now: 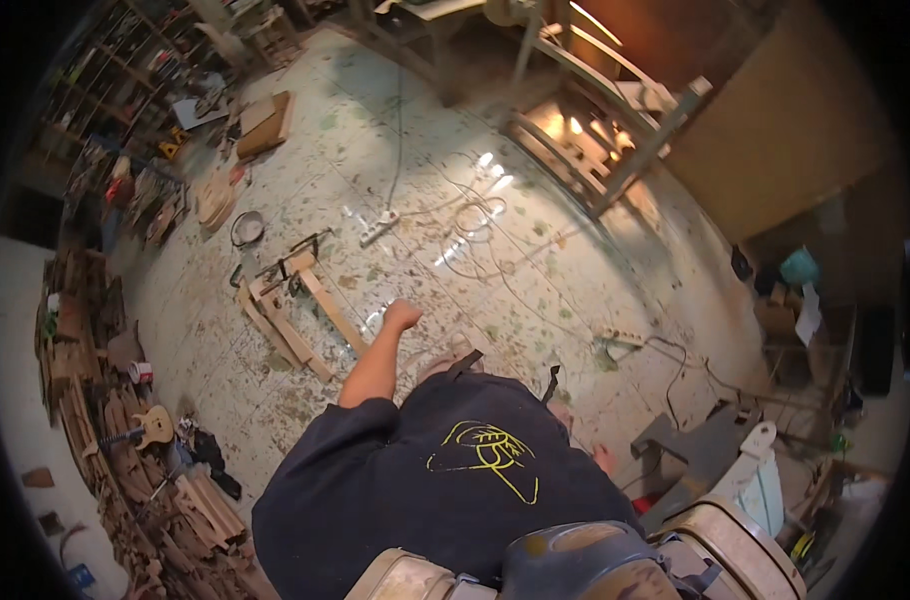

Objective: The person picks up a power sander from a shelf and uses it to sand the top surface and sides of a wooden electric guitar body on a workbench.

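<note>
My left hand point(403, 315) is held out ahead of my body, above the speckled floor. Its fingers are curled into a fist, and nothing shows sticking out of it. Nearest to it, on the left, several pale wooden bars point(332, 308) lie on the floor with dark clamps point(297, 268) at their far end; the hand looks apart from them. Only a small part of my right hand point(602, 458) shows past the right side of my dark shirt point(395, 490). Its fingers are too hidden to read.
A power strip point(379, 228) and looping cable point(480, 215) lie ahead; another strip point(623, 337) is to the right. A wooden frame stand point(625, 190) stands far right. Wood scraps point(190, 510) and an electric guitar point(153, 428) line the left. Grey machinery point(690, 450) is at right.
</note>
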`<state>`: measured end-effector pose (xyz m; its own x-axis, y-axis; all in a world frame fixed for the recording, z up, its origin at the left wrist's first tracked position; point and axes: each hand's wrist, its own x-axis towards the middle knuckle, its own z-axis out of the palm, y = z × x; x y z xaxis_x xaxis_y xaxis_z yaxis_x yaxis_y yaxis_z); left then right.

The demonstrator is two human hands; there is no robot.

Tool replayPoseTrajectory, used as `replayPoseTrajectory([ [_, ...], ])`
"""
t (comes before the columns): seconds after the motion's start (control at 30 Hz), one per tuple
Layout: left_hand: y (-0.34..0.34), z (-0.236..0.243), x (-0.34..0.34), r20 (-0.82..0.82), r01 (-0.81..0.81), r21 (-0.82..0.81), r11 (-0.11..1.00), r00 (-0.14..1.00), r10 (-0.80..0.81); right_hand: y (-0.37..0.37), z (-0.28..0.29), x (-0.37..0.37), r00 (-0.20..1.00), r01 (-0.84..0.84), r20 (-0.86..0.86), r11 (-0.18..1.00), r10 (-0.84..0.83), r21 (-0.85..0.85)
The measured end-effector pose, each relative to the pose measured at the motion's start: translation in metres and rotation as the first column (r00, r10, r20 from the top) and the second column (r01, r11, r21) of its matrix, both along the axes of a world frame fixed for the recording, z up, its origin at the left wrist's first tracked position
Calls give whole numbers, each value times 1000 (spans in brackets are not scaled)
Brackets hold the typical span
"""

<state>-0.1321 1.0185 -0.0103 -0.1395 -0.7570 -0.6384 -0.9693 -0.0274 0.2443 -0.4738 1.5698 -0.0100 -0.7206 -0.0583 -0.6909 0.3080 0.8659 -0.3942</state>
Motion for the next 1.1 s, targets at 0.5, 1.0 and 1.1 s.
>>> replayPoseTrajectory([
  [0.5, -144, -53, 157, -387, -500, 101, 860, 777, 497, -406, -48, -144, 942, -239, 228, 970, 244, -50],
  [1.0, -220, -40, 275, 108, -220, 73, 973, 971, 211, -1196, 58, 101, 295, -902, -488, 71, 822, -425],
  [1.1, -300, -68, 267, -85, -455, 170, 874, 877, 473, -1259, 78, 151, 215, -904, -487, -16, 846, -427],
])
